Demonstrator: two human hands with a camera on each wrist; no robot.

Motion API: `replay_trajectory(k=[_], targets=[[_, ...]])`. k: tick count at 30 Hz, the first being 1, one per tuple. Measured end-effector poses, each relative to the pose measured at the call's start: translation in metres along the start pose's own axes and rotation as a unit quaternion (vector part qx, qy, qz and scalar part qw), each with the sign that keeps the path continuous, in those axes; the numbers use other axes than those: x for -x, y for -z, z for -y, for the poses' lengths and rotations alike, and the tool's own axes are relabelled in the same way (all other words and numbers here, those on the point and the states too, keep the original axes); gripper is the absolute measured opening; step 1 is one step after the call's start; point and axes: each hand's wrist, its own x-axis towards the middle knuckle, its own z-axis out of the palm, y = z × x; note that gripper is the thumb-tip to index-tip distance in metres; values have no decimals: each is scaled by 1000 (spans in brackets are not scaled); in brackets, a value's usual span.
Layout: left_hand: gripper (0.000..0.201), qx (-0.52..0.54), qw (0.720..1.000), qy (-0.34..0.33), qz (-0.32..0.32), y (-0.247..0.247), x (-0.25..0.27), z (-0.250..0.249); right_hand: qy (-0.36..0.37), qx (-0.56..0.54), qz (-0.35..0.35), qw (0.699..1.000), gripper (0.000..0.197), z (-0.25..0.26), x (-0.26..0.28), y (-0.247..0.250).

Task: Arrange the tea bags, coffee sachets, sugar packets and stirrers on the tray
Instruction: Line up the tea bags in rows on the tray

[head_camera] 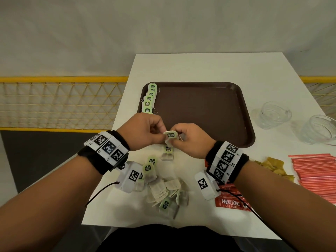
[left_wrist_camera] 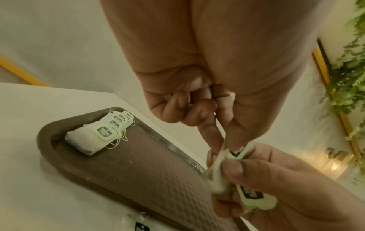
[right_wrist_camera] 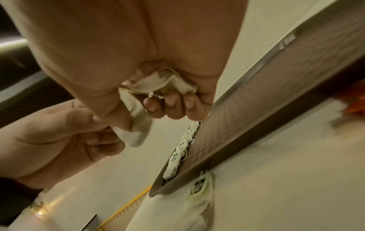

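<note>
From the head camera, the left hand (head_camera: 145, 130) and right hand (head_camera: 189, 140) meet over the near edge of the brown tray (head_camera: 241, 113), both pinching one tea bag (head_camera: 170, 135) by its green tag and paper. Beyond the grip and to its left, a row of tea bags (head_camera: 150, 99) lies overlapped along the tray's left edge. Just below the grip a single tea bag (head_camera: 168, 153) lies on the white table (head_camera: 200, 68); nearer the person sits a loose heap of tea bags (head_camera: 163, 190). To the right of the grip lie Nescafe sachets (head_camera: 231, 203), brown sugar packets (head_camera: 272, 166), red stirrers (head_camera: 316, 171) and two glass cups (head_camera: 274, 113).

In the left wrist view, the left hand (left_wrist_camera: 207, 78) has thumb and forefinger closed narrowly on the bag's paper, while the right hand (left_wrist_camera: 276, 179) grips the tags below. The row of tea bags (left_wrist_camera: 98, 134) lies off to the left.

In the right wrist view, the right hand (right_wrist_camera: 148, 62) holds crumpled bag paper in its curled fingers; the left hand (right_wrist_camera: 59, 140) pinches the lower end. The tray (right_wrist_camera: 266, 117) runs to the right of the grip.
</note>
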Motion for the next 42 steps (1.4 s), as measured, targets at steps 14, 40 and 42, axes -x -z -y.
replay_trajectory(k=[14,40,42], targets=[[12,-72,973,191,-107,38,-33,71,-98,-62,-16,993,31,-2,-19,2],[51,-362,904,229,-18,15,-100,84,-156,-129,-88,975,10,-6,-11,0],[52,-373,897,236,-15,16,-108,88,-156,-138,-98,973,9,-5,-9,0]])
